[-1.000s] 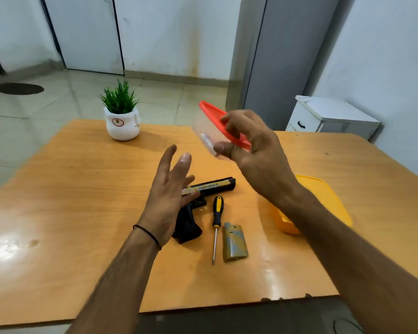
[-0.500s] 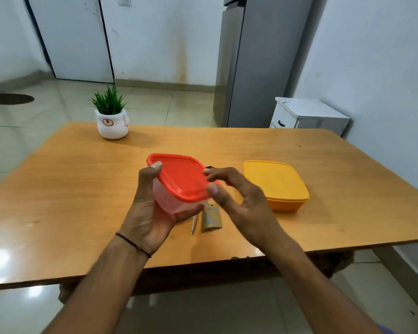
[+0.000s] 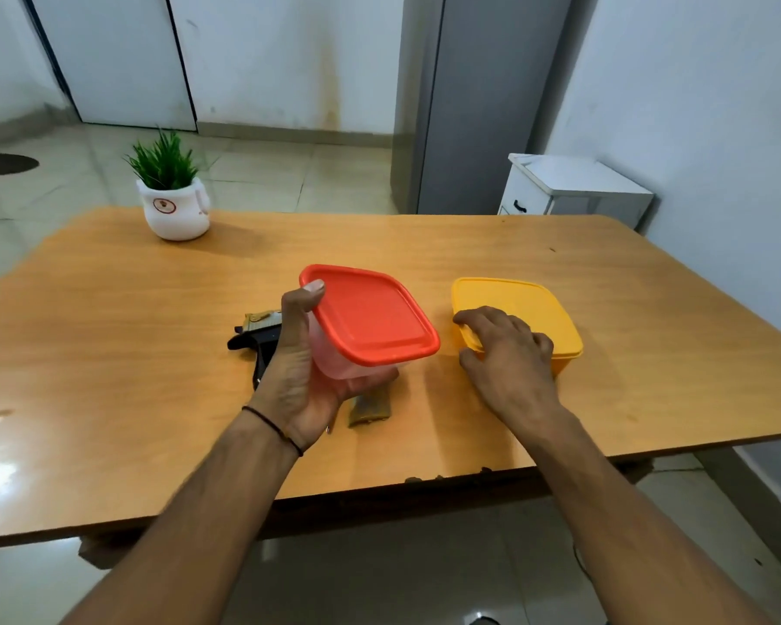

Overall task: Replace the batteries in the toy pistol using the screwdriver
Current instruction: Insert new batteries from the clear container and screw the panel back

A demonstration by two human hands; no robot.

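One red-lidded box (image 3: 370,318) sits gripped in the left hand (image 3: 298,381), one yellow box (image 3: 537,304) under the relaxed right hand (image 3: 510,354).

Wooden table (image 3: 109,354) with a green potted plant (image 3: 174,214) in a white pot near its far left corner. Behind it stand a grey refrigerator (image 3: 483,106) and a white cabinet (image 3: 578,173) on a tiled floor (image 3: 289,173).
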